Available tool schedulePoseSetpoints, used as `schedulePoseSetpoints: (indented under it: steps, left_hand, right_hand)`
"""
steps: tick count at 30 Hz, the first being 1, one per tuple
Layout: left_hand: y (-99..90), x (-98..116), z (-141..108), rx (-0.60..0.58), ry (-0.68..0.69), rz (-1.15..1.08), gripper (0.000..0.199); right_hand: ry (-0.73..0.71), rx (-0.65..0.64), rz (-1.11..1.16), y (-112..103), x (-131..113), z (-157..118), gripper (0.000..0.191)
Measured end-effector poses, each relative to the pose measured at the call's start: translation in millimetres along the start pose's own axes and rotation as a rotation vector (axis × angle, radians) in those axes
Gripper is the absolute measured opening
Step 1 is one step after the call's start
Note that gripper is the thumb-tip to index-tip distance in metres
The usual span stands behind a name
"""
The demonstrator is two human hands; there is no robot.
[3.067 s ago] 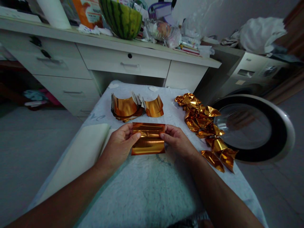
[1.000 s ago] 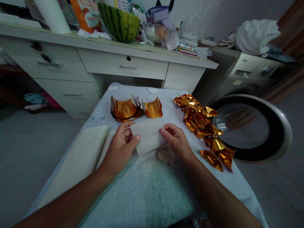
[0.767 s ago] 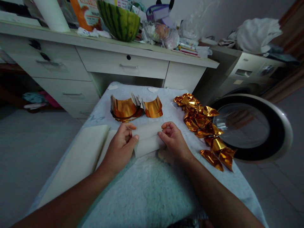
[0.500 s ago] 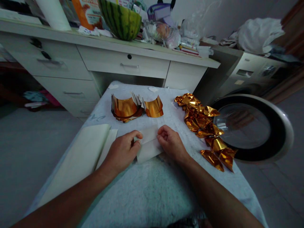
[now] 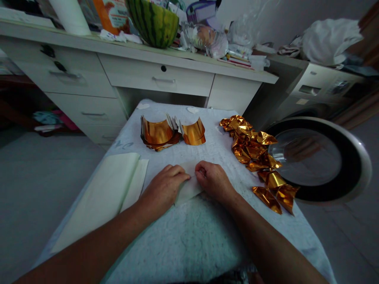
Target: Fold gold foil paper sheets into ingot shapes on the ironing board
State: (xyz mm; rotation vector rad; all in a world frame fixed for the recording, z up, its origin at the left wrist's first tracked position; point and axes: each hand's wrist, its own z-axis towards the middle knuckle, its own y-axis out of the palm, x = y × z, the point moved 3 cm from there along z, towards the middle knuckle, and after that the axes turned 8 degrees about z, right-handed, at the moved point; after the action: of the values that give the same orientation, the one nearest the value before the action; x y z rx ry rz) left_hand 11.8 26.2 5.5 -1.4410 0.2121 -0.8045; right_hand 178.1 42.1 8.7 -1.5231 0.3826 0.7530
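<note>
A small sheet of thin white paper (image 5: 187,192) lies on the cloth-covered table between my hands, partly hidden by them. My left hand (image 5: 166,188) is closed on its left side, thumb and fingers reaching toward the middle. On the right side, my right hand (image 5: 213,180) grips the paper's edge with curled fingers. Beyond them stand two curved stacks of gold foil sheets, a larger stack (image 5: 158,133) and a smaller stack (image 5: 194,133). Folded gold foil pieces (image 5: 251,148) form a heap to the right.
Larger white paper sheets (image 5: 103,193) lie at the table's left. Behind is a white desk (image 5: 160,79) with a cut watermelon (image 5: 154,25) and clutter on top. The open round door (image 5: 352,157) of a washing machine sits close to the table's right edge.
My left hand has moved right and rolled over the paper, its fingers now nearer my right hand. Less of the paper shows. The view has shifted slightly.
</note>
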Motion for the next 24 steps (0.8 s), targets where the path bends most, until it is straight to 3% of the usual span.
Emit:
schedulePoseSetpoints:
  steps: [4, 7, 14, 24]
  left_hand:
    - [2.1, 2, 1, -0.043, 0.003, -0.056, 0.041]
    - [-2.7, 5, -1, -0.046, -0.009, -0.063, 0.028]
    - [-5.4, 9, -4, -0.092, -0.042, -0.017, 0.06]
    - [-4.6, 9, -3, -0.114, -0.027, 0.014, 0.065]
  right_hand:
    - [-0.03, -0.095, 0.089, -7, 5, 1, 0.015]
    - [-0.046, -0.211, 0.173, -17, 10, -2, 0.033]
    - [-0.142, -0.338, 0.205, -30, 10, -8, 0.045]
    - [-0.206, -0.412, 0.279, -32, 14, -6, 0.022]
